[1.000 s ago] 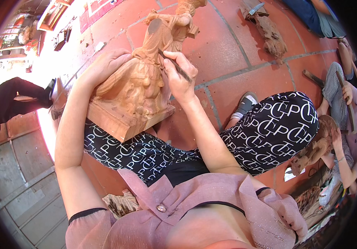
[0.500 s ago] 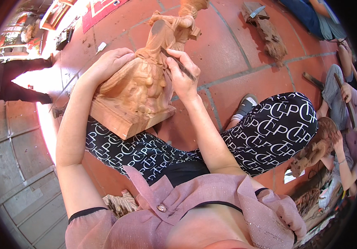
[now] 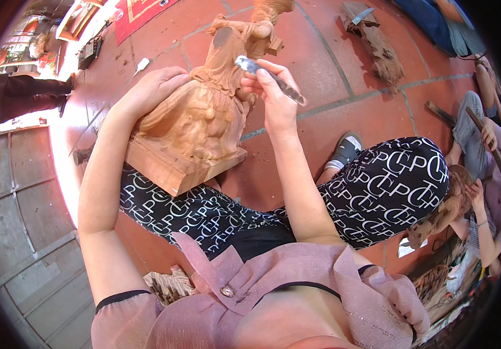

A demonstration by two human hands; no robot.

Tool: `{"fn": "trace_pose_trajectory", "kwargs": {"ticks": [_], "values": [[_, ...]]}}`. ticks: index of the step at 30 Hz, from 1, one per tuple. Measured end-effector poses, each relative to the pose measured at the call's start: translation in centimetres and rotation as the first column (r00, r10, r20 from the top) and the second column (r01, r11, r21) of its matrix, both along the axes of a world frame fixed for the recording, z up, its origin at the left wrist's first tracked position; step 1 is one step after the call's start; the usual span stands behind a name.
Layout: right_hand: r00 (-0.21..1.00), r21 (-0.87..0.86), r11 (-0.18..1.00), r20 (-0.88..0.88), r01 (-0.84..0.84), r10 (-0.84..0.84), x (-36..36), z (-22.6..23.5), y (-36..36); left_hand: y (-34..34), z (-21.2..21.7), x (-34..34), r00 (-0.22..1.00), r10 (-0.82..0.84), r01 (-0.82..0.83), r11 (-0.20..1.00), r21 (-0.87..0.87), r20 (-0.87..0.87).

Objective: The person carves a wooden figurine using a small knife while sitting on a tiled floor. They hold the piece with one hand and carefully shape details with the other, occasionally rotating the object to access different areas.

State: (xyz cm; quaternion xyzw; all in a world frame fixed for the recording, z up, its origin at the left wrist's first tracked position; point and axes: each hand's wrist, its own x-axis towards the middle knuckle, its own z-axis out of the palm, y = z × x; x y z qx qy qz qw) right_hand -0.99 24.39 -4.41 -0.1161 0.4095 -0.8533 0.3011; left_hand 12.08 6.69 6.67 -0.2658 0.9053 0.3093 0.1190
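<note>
A pale brown wooden carving with a square base leans over my lap, its draped, figure-like top pointing away from me. My left hand is closed over its upper left side, holding it steady; part of the fingers is hidden. In my right hand is a flat, dark, narrow tool with a shiny pale end, pinched between thumb and fingers. That end sits beside the neck-like upper part of the carving; whether it touches the wood I cannot tell.
A rough piece of wood with a blade-like tool on it lies on the red tiles at the far right. At the right edge, another person's hand rests on a brown carving. A red rug lies far left.
My right hand has lifted slightly to the right and turned the tool, so its flat shiny face shows. My left hand and the carving stay put.
</note>
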Motion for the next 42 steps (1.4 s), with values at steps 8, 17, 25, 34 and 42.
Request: {"fn": "trace_pose_trajectory", "kwargs": {"ticks": [8, 17, 25, 34, 42], "values": [[0.988, 0.144, 0.989, -0.155, 0.029, -0.006, 1.2, -0.2, -0.5, -0.1, -0.3, -0.3, 1.000, -0.006, 0.006, 1.000, 0.006, 0.005], [0.893, 0.360, 0.917, -0.450, 0.170, 0.011, 2.6, -1.3, -1.3, -0.4, -1.3, 1.0, 1.000, 0.024, -0.025, 0.998, -0.066, -0.016], [0.823, 0.282, 0.924, -0.566, 0.257, -0.056, 3.0, 0.6, -0.9, -0.8, -1.3, -0.2, 0.994, -0.109, 0.109, 0.983, -0.147, 0.004], [0.782, 0.292, 0.919, -0.622, 0.265, -0.028, 2.8, 0.9, -0.8, -0.4, -0.9, 0.4, 0.996, -0.082, 0.075, 0.987, -0.141, -0.042], [0.687, 0.285, 0.912, -0.727, 0.295, 0.005, 3.0, 0.8, -0.4, -0.8, -2.1, 0.1, 0.993, -0.102, 0.092, 0.986, -0.143, -0.067]]}}
